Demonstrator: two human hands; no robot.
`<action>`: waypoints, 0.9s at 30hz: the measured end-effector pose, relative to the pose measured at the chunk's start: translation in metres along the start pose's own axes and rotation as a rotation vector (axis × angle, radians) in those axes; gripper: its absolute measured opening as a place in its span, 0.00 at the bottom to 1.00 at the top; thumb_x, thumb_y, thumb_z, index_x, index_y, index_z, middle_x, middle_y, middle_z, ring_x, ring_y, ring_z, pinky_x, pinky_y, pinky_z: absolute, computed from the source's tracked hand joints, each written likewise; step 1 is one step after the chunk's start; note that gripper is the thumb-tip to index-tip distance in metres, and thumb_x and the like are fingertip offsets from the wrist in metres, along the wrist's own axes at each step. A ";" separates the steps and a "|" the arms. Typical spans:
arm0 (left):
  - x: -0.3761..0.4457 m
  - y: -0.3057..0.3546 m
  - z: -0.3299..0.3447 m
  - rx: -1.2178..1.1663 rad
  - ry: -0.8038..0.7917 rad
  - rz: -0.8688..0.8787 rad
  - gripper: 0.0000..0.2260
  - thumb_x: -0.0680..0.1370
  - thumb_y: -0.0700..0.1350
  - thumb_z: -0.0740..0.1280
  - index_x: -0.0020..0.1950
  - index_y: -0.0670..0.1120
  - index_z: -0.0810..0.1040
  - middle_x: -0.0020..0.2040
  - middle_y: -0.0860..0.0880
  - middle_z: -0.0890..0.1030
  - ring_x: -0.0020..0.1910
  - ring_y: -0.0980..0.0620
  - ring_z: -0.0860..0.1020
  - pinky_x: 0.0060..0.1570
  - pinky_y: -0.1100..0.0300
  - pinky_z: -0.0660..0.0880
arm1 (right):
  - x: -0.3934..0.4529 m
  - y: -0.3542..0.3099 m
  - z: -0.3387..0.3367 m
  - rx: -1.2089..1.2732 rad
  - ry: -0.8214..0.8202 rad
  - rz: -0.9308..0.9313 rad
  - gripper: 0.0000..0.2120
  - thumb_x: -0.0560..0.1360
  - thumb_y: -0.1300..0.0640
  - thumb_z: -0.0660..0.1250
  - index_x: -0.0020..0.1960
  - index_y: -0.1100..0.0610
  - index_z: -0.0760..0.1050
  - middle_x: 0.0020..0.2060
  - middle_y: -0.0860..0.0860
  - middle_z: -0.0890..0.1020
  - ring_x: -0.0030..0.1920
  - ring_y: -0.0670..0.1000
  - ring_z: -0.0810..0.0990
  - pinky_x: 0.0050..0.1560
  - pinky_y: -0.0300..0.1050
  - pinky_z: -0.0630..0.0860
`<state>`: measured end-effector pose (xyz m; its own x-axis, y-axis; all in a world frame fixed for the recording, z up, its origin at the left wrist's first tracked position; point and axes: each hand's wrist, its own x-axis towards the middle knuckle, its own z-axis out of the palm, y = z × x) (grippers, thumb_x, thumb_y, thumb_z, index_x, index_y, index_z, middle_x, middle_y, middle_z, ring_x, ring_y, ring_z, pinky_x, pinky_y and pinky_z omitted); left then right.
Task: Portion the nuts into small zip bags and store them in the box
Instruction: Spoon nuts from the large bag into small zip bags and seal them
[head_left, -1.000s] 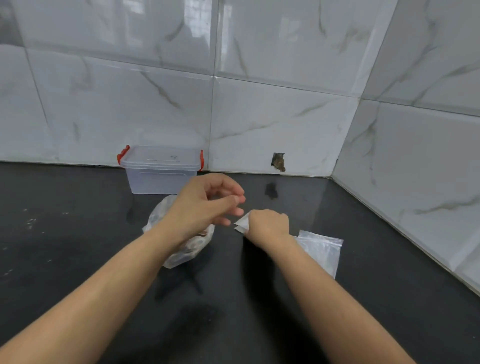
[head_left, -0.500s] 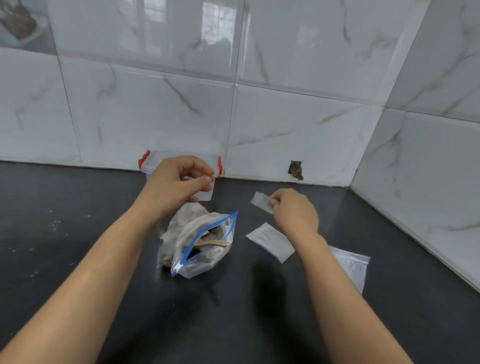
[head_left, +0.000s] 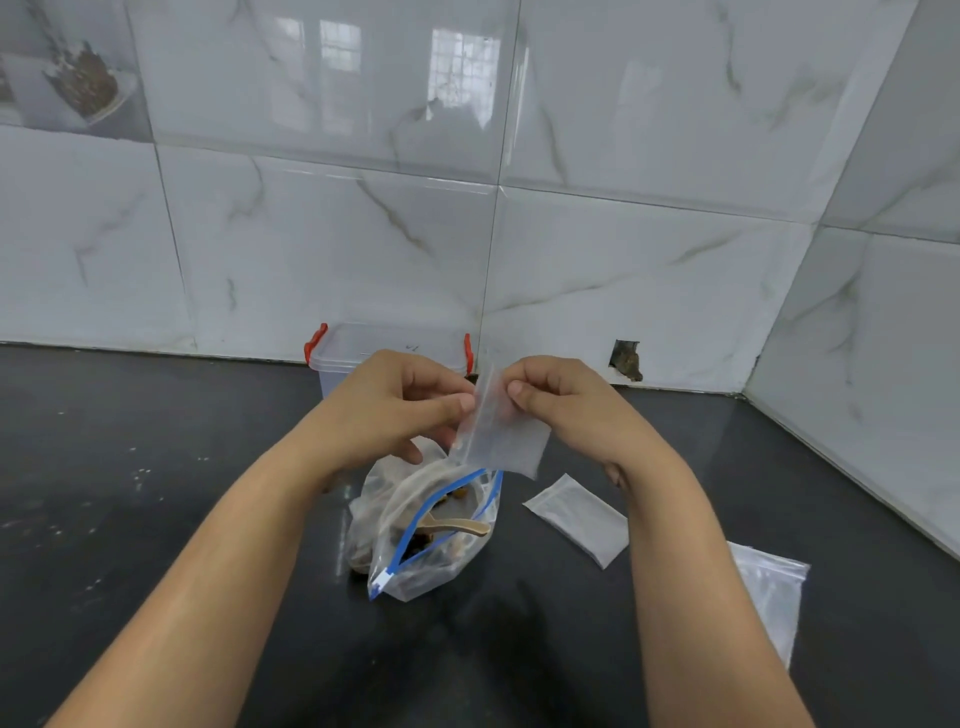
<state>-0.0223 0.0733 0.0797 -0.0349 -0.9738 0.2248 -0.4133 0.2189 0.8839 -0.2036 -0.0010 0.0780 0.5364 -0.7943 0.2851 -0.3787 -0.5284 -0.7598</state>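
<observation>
A small clear zip bag (head_left: 501, 436) hangs in the air above the counter. My left hand (head_left: 400, 408) pinches its top edge from the left and my right hand (head_left: 566, 405) pinches it from the right. Below them stands a large open bag of nuts (head_left: 431, 535) with a blue zip strip; a wooden scoop (head_left: 457, 526) lies inside it. The clear plastic box (head_left: 363, 351) with red clips and its lid on sits at the wall behind my hands, partly hidden.
Another small empty zip bag (head_left: 576, 519) lies flat on the black counter (head_left: 130, 519) right of the nut bag. A larger clear bag (head_left: 774, 592) lies further right, partly under my right forearm. Tiled walls close the back and right; a wall hole (head_left: 626, 358) shows.
My right hand lifted one small zip bag off the counter and brought it to the middle. My left hand came across and took hold of its other side.
</observation>
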 end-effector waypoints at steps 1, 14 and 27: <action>0.001 0.000 -0.001 -0.022 0.005 -0.018 0.05 0.76 0.42 0.68 0.45 0.50 0.83 0.36 0.51 0.84 0.36 0.57 0.83 0.32 0.65 0.75 | 0.002 0.000 0.001 -0.005 0.007 -0.001 0.11 0.79 0.62 0.60 0.42 0.57 0.78 0.37 0.48 0.79 0.43 0.47 0.74 0.48 0.43 0.68; 0.011 -0.006 0.008 -0.153 0.315 -0.074 0.03 0.73 0.38 0.71 0.40 0.43 0.80 0.30 0.48 0.82 0.29 0.57 0.81 0.29 0.64 0.77 | 0.003 -0.021 0.019 -0.367 0.215 -0.099 0.05 0.70 0.45 0.71 0.43 0.43 0.77 0.42 0.43 0.76 0.42 0.43 0.72 0.41 0.41 0.69; 0.007 -0.002 0.007 -0.312 0.223 -0.083 0.04 0.73 0.42 0.72 0.43 0.42 0.80 0.33 0.48 0.83 0.34 0.57 0.82 0.32 0.63 0.79 | 0.003 -0.020 0.021 0.015 0.109 0.013 0.04 0.69 0.57 0.73 0.44 0.52 0.84 0.35 0.49 0.85 0.39 0.45 0.83 0.52 0.52 0.80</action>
<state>-0.0281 0.0658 0.0762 0.1998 -0.9591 0.2003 -0.1089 0.1815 0.9774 -0.1786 0.0132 0.0824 0.4461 -0.8292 0.3366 -0.3730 -0.5142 -0.7723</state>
